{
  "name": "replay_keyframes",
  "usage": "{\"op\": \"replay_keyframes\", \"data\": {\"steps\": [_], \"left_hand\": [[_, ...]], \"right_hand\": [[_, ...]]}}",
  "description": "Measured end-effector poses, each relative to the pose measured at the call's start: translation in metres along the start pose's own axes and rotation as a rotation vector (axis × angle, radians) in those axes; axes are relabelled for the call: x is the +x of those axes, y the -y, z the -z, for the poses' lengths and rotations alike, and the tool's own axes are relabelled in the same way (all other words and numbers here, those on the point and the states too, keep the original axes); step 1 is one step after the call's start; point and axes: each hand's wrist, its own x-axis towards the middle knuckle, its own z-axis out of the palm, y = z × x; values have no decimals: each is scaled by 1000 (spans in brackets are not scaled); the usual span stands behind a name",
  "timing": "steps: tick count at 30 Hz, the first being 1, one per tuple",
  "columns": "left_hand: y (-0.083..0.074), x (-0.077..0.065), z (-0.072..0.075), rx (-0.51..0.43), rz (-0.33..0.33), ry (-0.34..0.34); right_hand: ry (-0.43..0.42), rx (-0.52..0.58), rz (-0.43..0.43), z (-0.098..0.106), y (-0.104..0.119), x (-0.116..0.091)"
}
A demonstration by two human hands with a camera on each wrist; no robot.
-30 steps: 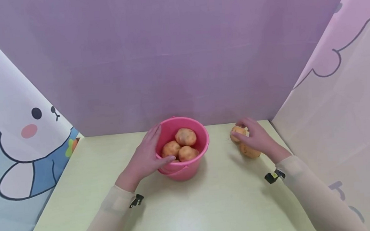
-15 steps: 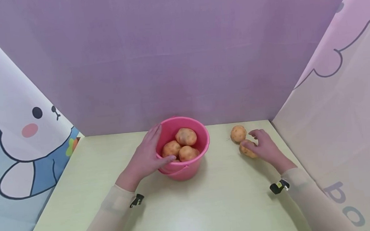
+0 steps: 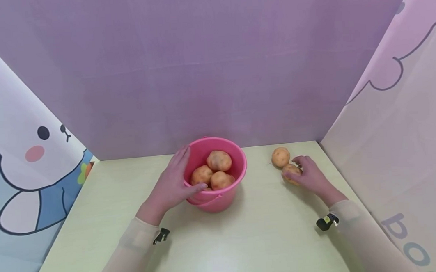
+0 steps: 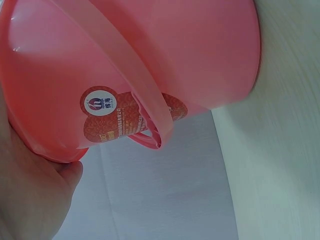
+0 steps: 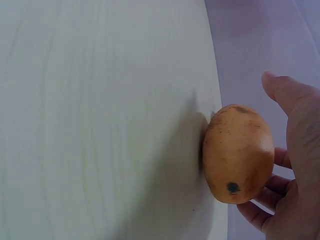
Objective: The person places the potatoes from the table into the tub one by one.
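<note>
While upright — bucket, wall behind.

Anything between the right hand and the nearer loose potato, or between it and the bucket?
Nothing visible between the right hand and the nearer potato. Toward the pink bucket, the farther potato sits beside the start; then only the bucket's wall.

Pale table enclosed by purple back wall, left panel and right panel.
Wood grain seen on table; faint horizontal crease shown across back wall; left panel printed with a white cartoon animal dressed in blue; right panel printed with pink cloud and grey lettering; soft glare reflected off table, bottom of head view.
</note>
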Motion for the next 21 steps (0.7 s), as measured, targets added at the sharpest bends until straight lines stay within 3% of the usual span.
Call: {"op": "replay_keyframes", "data": {"steps": [21], "left_hand": [[-3,0,2,12,-1,8]], "right_hand": [[4,131,-54,-19,-10,-2]]}}
